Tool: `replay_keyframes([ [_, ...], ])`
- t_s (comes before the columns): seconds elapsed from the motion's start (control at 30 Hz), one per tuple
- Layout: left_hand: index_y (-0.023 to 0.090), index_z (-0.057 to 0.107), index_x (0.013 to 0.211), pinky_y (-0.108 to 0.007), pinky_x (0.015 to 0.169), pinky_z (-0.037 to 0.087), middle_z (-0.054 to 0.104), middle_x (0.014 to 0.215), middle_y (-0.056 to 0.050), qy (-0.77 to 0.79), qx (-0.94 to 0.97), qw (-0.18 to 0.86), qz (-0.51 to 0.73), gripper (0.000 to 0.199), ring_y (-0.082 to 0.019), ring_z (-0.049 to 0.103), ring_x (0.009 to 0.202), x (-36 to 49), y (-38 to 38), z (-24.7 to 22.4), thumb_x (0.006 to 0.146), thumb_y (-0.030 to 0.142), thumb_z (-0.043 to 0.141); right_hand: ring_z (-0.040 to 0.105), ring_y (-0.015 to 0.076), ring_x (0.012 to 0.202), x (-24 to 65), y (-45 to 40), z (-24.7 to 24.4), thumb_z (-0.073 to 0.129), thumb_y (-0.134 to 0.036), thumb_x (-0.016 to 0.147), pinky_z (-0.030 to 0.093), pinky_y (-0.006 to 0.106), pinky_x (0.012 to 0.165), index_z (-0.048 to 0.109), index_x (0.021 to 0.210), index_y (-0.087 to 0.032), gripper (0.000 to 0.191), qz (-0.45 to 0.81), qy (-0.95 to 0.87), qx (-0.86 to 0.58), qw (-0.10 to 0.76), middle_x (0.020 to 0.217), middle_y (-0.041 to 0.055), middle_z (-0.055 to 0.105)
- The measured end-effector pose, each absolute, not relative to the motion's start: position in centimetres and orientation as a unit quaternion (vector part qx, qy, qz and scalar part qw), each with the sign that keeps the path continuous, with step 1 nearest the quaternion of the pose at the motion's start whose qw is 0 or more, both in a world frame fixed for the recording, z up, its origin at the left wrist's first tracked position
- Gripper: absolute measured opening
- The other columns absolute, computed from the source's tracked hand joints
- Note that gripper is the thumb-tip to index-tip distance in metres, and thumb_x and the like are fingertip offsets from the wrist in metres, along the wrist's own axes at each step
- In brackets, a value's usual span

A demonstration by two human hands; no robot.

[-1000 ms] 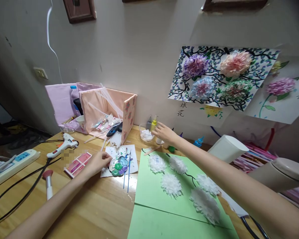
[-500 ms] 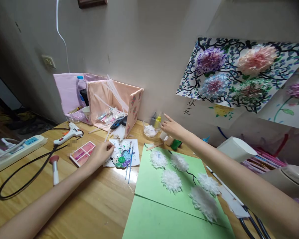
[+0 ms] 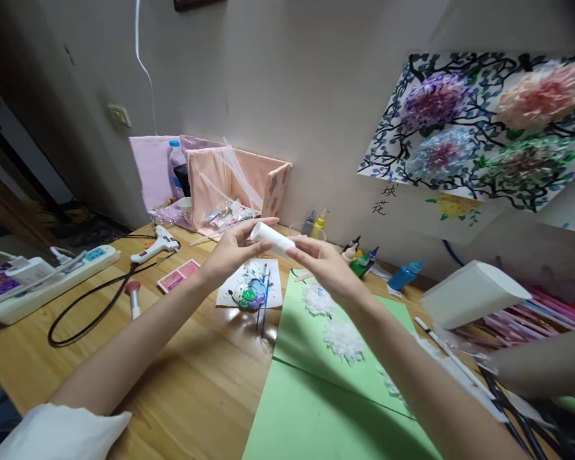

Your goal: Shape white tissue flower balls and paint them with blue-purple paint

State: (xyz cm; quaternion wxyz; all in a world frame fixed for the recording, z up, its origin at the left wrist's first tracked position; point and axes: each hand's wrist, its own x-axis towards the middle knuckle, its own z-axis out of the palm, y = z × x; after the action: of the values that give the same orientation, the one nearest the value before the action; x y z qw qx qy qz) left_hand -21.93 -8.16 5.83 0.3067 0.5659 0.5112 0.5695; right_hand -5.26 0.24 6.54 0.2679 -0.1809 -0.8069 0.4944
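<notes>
Between both hands, above the paint palette, a small white bottle (image 3: 272, 239) is held tilted. My left hand (image 3: 234, 250) grips its left end between thumb and fingers. My right hand (image 3: 323, 260) is closed around the other end, which its fingers hide. Below, a flower-shaped palette (image 3: 250, 296) with green and purple paint rests on a spattered white sheet (image 3: 275, 271). Two thin blue brushes (image 3: 265, 300) lie across it. Under my right arm, white paper flowers (image 3: 344, 340) lie on green paper (image 3: 287, 409); the forearm covers some of them.
Behind my hands stand a yellow paint bottle (image 3: 319, 222), a green one (image 3: 359, 263) and a blue one (image 3: 406, 276). To the left are a glue gun (image 3: 159, 244), a power strip (image 3: 57, 284) and a pink-handled brush (image 3: 133, 295). A peach fabric box (image 3: 278, 191) stands by the wall.
My right hand has come back from the bottles with the white bottle. My left hand has risen from beside the palette and taken hold of it too. The view has shifted.
</notes>
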Motion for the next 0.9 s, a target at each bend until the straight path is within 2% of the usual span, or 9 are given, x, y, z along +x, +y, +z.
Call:
replay_keyframes([
  [0.1,0.013,0.058,0.105,-0.023,0.067,0.045,0.062,0.095,-0.007,0.511,0.563,0.294,0.58,0.045,-0.016,0.057,0.082,-22.2,-8.4,6.9,0.071,0.042,0.062,0.057,0.0182,0.099,-6.6,-1.0,5.2,0.049,-0.035,0.083,0.043,0.033,0.087,0.058,0.107,-0.016,0.032,0.565,-0.763,-0.161,0.27,0.105,0.0063,0.063],
  [0.2,0.011,0.062,0.09,-0.024,0.066,0.045,0.062,0.083,-0.005,0.542,0.583,0.263,0.546,0.041,-0.015,0.057,0.076,-22.4,-8.4,6.7,0.065,0.043,0.066,0.056,0.0181,0.1,-7.5,-1.2,4.3,0.057,-0.033,0.078,0.043,0.033,0.088,0.058,0.106,-0.018,0.032,0.561,-0.78,-0.121,0.25,0.106,0.0061,0.062],
  [0.3,0.012,0.062,0.08,-0.024,0.064,0.044,0.061,0.074,-0.002,0.58,0.594,0.219,0.513,0.035,-0.014,0.056,0.071,-22.2,-8.0,5.8,0.063,0.042,0.068,0.057,0.0195,0.096,-8.3,-1.2,3.4,0.064,-0.032,0.072,0.044,0.034,0.086,0.06,0.099,-0.016,0.032,0.535,-0.78,-0.139,0.293,0.1,0.0064,0.063],
  [0.4,0.013,0.062,0.08,-0.026,0.067,0.044,0.062,0.077,-0.002,0.608,0.583,0.197,0.502,0.034,-0.015,0.056,0.074,-22.0,-7.6,5.1,0.061,0.04,0.069,0.06,0.0193,0.088,-9.0,-1.4,2.4,0.063,-0.032,0.072,0.047,0.032,0.079,0.061,0.094,-0.015,0.028,0.536,-0.757,-0.162,0.335,0.093,0.006,0.065],
  [0.47,0.014,0.062,0.088,-0.028,0.073,0.045,0.063,0.087,-0.004,0.607,0.582,0.226,0.491,0.038,-0.017,0.058,0.081,-22.2,-7.4,4.9,0.059,0.036,0.071,0.06,0.0193,0.088,-9.1,-1.4,1.9,0.063,-0.031,0.072,0.047,0.032,0.079,0.06,0.096,-0.016,0.028,0.538,-0.749,-0.16,0.353,0.094,0.0058,0.065],
  [0.57,0.015,0.057,0.105,-0.032,0.08,0.045,0.062,0.102,-0.008,0.549,0.595,0.362,0.462,0.05,-0.02,0.058,0.092,-22.8,-7.2,4.8,0.06,0.03,0.072,0.06,0.0196,0.09,-9.1,-1.1,1.3,0.064,-0.03,0.072,0.047,0.032,0.081,0.058,0.101,-0.017,0.032,0.547,-0.738,-0.16,0.362,0.098,0.007,0.065],
  [0.63,0.014,0.055,0.108,-0.033,0.082,0.045,0.062,0.104,-0.009,0.504,0.605,0.429,0.443,0.047,-0.021,0.057,0.096,-23.0,-7.0,4.5,0.066,0.029,0.068,0.061,0.02,0.091,-9.0,-0.8,1.0,0.065,-0.03,0.071,0.048,0.033,0.082,0.058,0.102,-0.016,0.035,0.565,-0.729,-0.161,0.351,0.1,0.0077,0.065],
  [0.73,0.011,0.059,0.102,-0.033,0.082,0.045,0.064,0.1,-0.01,0.493,0.609,0.434,0.445,0.038,-0.021,0.058,0.094,-22.9,-6.7,3.7,0.07,0.03,0.064,0.062,0.0209,0.09,-9.1,-0.4,0.6,0.067,-0.03,0.068,0.049,0.034,0.082,0.061,0.1,-0.015,0.036,0.604,-0.71,-0.159,0.325,0.1,0.0083,0.066],
  [0.9,0.009,0.061,0.095,-0.033,0.079,0.046,0.065,0.094,-0.01,0.5,0.608,0.422,0.45,0.036,-0.021,0.06,0.089,-22.8,-6.3,2.7,0.065,0.027,0.068,0.063,0.0205,0.089,-9.2,-0.2,-0.3,0.064,-0.018,0.067,0.05,0.033,0.08,0.061,0.101,-0.015,0.035,0.57,-0.732,-0.171,0.331,0.099,0.0079,0.067],
])
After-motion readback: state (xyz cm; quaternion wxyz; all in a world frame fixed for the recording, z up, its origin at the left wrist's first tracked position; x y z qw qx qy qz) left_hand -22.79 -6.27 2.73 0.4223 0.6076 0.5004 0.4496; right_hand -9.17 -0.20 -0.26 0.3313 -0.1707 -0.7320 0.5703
